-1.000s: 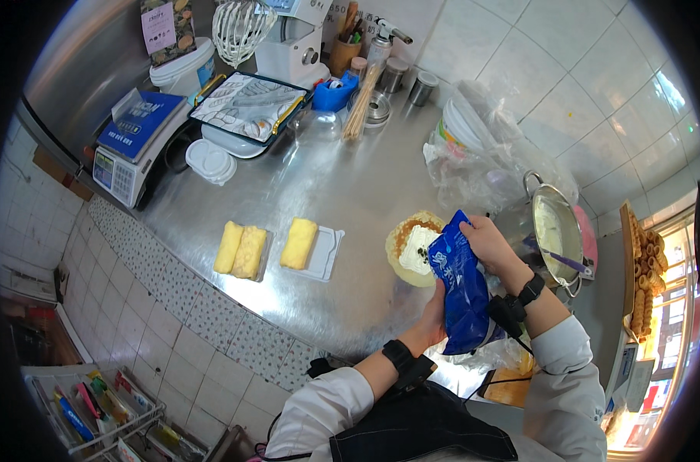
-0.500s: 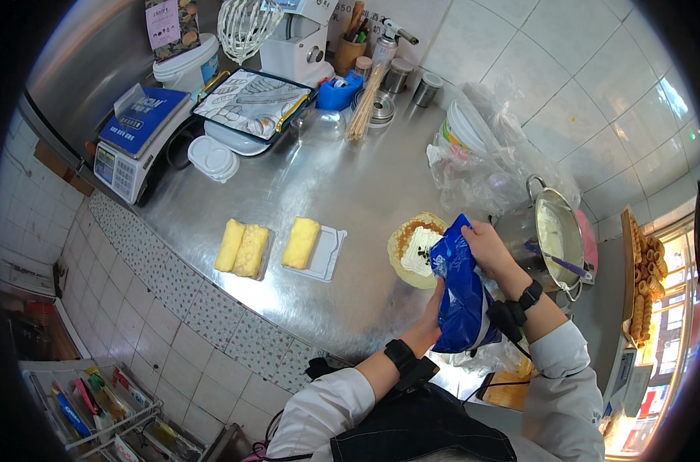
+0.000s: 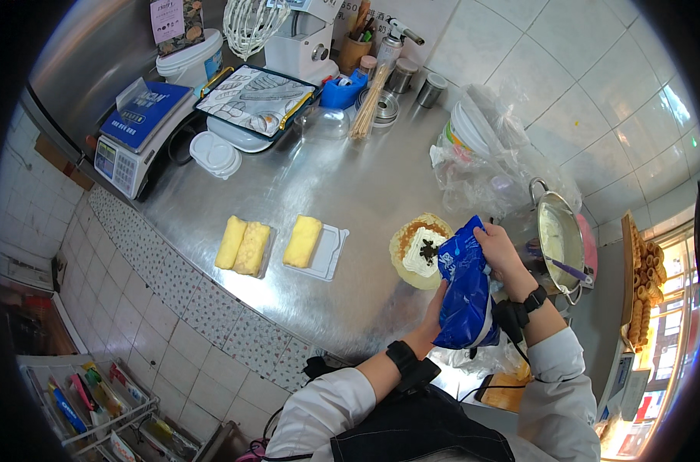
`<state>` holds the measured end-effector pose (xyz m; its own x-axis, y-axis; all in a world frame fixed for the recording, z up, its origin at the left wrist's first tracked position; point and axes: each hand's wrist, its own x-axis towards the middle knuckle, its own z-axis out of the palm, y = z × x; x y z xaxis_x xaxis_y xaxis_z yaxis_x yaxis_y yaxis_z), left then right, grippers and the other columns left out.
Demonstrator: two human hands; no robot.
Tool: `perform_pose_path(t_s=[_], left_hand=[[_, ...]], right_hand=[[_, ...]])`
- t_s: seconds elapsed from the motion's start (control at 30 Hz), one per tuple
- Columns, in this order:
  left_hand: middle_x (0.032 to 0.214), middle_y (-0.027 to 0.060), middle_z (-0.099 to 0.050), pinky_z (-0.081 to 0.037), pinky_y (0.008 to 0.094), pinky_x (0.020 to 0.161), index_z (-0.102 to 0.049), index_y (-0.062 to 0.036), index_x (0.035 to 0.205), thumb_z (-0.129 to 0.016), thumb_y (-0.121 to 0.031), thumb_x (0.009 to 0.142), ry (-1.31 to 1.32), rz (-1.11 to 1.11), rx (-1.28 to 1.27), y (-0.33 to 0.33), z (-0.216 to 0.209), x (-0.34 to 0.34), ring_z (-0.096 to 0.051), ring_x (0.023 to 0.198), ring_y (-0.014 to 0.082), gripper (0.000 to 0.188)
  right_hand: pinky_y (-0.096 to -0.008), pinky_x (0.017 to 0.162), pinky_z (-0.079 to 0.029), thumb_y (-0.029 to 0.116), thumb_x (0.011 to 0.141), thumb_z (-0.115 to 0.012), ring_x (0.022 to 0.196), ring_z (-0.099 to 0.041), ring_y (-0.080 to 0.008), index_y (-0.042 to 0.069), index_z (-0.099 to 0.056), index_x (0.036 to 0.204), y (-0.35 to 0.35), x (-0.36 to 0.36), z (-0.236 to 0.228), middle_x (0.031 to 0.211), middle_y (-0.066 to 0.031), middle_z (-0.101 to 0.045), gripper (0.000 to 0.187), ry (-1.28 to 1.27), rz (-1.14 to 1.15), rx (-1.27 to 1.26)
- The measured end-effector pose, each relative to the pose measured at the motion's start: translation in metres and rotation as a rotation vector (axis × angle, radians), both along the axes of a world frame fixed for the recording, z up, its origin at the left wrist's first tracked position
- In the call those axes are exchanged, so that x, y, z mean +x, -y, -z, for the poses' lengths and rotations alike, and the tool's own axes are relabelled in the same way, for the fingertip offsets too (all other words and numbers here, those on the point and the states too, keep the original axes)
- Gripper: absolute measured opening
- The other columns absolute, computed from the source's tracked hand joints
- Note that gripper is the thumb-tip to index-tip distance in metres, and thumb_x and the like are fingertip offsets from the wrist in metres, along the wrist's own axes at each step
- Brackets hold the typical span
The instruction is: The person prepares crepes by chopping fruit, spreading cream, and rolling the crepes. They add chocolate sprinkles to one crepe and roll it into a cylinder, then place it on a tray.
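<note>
My left hand (image 3: 433, 319) and my right hand (image 3: 501, 249) hold a glossy blue bag (image 3: 465, 296), left at its lower left side, right at its upper right. Its top end tilts over the right edge of a round yellow crepe (image 3: 400, 240), hiding part of it. On the crepe lies a square patch of white cream (image 3: 416, 263) with dark crumbs (image 3: 428, 251) heaped on it, and brown crumbs (image 3: 434, 224) show along the far edge. Farther left, one folded yellow crepe roll (image 3: 302, 241) rests on a white plastic tray (image 3: 334, 246). Two more rolls (image 3: 251, 251) lie side by side beyond it.
At my right stand a metal pot (image 3: 559, 231) of cream with a purple-handled spatula (image 3: 569, 269) and plastic-wrapped tubs (image 3: 473, 131). Skewers (image 3: 369, 108), a blowtorch (image 3: 390, 50), a patterned tray (image 3: 253, 98), white lids (image 3: 213, 154) and a scale (image 3: 126, 165) line the steel table's back.
The blue bag has shifted slightly right, uncovering more of the cream. The dark crumbs on the cream now form a larger pile. Both hands keep their hold on the bag.
</note>
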<state>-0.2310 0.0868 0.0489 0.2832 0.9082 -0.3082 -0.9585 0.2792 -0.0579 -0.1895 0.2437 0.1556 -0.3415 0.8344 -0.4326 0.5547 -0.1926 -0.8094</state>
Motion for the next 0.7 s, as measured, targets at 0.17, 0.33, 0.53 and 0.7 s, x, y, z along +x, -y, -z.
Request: perform_pose_path(t_s=[0.17, 0.33, 0.53, 0.7], left_hand=[[0.136, 0.0107, -0.055, -0.043, 0.0412, 0.106, -0.044, -0.0096, 0.143, -0.05, -0.058, 0.095, -0.043, 0.064, -0.039, 0.002, -0.006, -0.004, -0.057, 0.118, 0.0274, 0.068], [0.143, 0.0095, -0.049, -0.038, 0.0437, 0.11, -0.037, -0.0142, 0.148, -0.049, -0.06, 0.095, -0.083, 0.067, -0.024, 0.006, -0.007, -0.003, -0.051, 0.126, 0.0279, 0.071], [0.137, 0.0107, -0.055, -0.044, 0.0423, 0.106, -0.04, -0.0129, 0.145, -0.049, -0.059, 0.095, -0.09, 0.039, -0.052, 0.016, -0.007, 0.005, -0.057, 0.119, 0.0263, 0.069], [0.14, 0.0108, -0.052, -0.041, 0.0455, 0.108, -0.038, -0.0137, 0.147, -0.046, -0.061, 0.095, -0.05, 0.023, -0.035, 0.015, 0.011, 0.022, -0.055, 0.123, 0.028, 0.07]], right_hand=[[-0.0269, 0.065, -0.046, 0.016, 0.101, -0.047, 0.069, -0.058, -0.0089, -0.002, -0.063, 0.096, 0.003, 0.005, 0.005, 0.079, -0.0015, -0.064, 0.024, -0.029, -0.033, 0.041], [-0.0254, 0.063, -0.045, 0.018, 0.102, -0.048, 0.068, -0.056, -0.0074, -0.001, -0.062, 0.096, 0.014, 0.011, 0.01, 0.078, -0.0005, -0.063, 0.024, -0.09, -0.034, 0.049], [-0.025, 0.062, -0.045, 0.018, 0.102, -0.047, 0.066, -0.055, -0.0065, 0.0, -0.063, 0.096, 0.017, 0.015, 0.012, 0.077, 0.001, -0.063, 0.025, -0.087, -0.032, 0.021], [-0.0243, 0.063, -0.046, 0.017, 0.102, -0.048, 0.068, -0.056, -0.0063, -0.001, -0.064, 0.098, 0.021, 0.016, 0.009, 0.079, 0.0009, -0.064, 0.024, -0.043, -0.076, 0.033]])
